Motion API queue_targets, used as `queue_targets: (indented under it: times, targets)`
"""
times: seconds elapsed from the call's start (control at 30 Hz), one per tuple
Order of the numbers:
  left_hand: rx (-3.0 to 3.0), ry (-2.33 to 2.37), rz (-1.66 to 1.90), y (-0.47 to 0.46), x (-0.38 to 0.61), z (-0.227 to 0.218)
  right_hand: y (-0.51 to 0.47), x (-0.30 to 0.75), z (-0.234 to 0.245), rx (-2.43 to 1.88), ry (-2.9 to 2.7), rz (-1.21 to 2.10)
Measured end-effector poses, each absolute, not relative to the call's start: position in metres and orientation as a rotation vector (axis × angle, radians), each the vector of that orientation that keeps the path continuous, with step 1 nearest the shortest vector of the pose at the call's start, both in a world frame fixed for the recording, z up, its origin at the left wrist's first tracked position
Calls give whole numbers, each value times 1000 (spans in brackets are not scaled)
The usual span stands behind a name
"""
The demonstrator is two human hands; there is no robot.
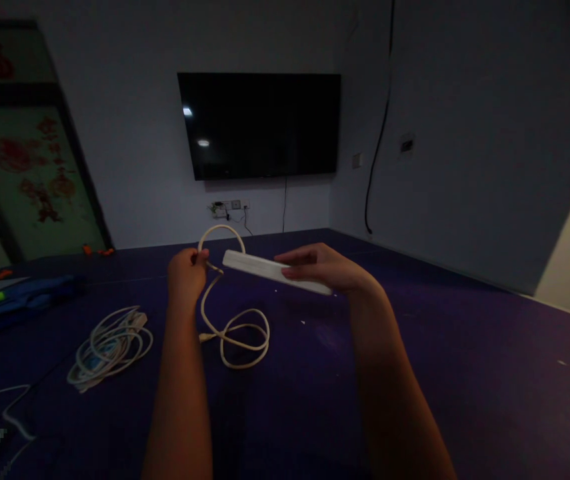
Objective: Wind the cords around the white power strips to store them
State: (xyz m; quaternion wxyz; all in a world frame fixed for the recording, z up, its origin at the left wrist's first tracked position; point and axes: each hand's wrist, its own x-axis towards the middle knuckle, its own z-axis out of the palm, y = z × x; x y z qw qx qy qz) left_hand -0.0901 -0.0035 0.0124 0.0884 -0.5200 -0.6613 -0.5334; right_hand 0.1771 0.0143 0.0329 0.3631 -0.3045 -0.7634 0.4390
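Between the right hand's fingers lies a long white rectangular bar, right of the left hand's fingers, which grip a round cream cable. The cable arches behind the bar, its loops lying below the fingers on a flat purple floor. Left of the left fingers sits a coiled white cable bundle; beyond both hands hangs a flat black rectangular television.
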Motion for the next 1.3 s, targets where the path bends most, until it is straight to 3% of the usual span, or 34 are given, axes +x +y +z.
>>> queue_targets:
  times: [0.2,0.4,0.77,0.97,1.3]
  targets:
    - [-1432,-2145,-1767,3,-120,0,17,183,34,-635,-1713,1324]
    - [-1489,-2109,-1729,4,-113,0,34,184,30,-713,-1345,1500]
    - [-1683,-1949,-1750,2,-101,4,83,175,-8,-927,-1273,1510]
    - [-1529,-1818,-1973,-14,-98,14,93,177,-20,-1020,-1477,1351]
    - [-1129,-1603,-2431,-25,-91,26,84,200,-15,-941,-2068,692]
